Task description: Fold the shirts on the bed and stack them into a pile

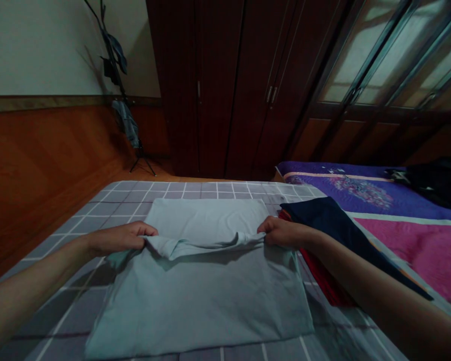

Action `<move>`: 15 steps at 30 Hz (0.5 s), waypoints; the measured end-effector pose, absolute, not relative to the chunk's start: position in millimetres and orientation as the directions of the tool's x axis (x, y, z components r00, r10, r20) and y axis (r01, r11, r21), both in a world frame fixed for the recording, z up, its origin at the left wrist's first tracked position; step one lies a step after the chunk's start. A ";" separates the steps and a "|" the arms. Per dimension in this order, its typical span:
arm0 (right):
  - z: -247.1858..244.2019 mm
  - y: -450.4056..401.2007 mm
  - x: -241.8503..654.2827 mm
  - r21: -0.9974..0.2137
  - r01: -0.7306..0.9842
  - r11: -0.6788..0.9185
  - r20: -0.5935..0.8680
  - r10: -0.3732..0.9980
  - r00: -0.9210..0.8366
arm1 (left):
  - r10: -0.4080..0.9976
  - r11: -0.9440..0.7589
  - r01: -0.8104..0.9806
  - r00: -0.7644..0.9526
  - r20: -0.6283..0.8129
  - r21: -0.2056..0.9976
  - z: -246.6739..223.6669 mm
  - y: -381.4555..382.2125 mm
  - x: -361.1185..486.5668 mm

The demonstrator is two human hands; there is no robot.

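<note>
A pale mint T-shirt (210, 296) lies spread on the grey checked bedsheet (78, 220), its near part towards me. My left hand (126, 235) pinches the shirt's raised edge at the left. At the right end of that same edge, my right hand (281, 231) is closed on the fabric. Between the hands the edge sags a little, and a collar-like band shows there. Beyond it, a flat pale section of cloth lies on the sheet; whether it belongs to the same shirt I cannot tell.
Folded dark blue and red clothes (330, 220) lie beside my right forearm. A purple and pink cover (361, 188) is farther right, with a dark garment (439, 180) on it. A dark wardrobe (218, 100) stands behind the bed, and a coat stand (115, 65) at the left.
</note>
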State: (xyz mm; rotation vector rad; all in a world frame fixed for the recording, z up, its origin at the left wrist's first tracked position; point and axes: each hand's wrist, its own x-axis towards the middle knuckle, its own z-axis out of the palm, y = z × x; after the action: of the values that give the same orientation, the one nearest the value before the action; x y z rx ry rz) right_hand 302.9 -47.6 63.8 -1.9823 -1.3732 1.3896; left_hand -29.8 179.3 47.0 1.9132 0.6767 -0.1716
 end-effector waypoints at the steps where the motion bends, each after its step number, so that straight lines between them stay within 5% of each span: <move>1: 60.9 -32.9 310.7 -0.721 0.499 -0.481 -0.521 0.851 0.066 | 0.341 -0.223 0.520 0.834 -0.433 0.825 43.8 193.5 -20.5; 8: 35.0 48.0 356.8 -0.666 0.460 -0.588 -0.559 0.801 0.213 | 0.330 0.058 0.491 0.813 -0.480 0.869 21.9 271.3 34.3; 15: 8.1 72.6 379.8 -0.606 0.462 -0.647 -0.532 0.762 0.369 | 0.480 -0.085 0.498 0.780 -0.402 0.863 -1.6 297.1 54.7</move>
State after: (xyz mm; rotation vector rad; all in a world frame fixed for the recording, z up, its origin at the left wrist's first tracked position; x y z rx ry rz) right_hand 379.8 72.6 8.1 -2.2802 -1.0707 1.1711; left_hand 54.7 297.1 -1.6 1.7150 0.7729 -0.0172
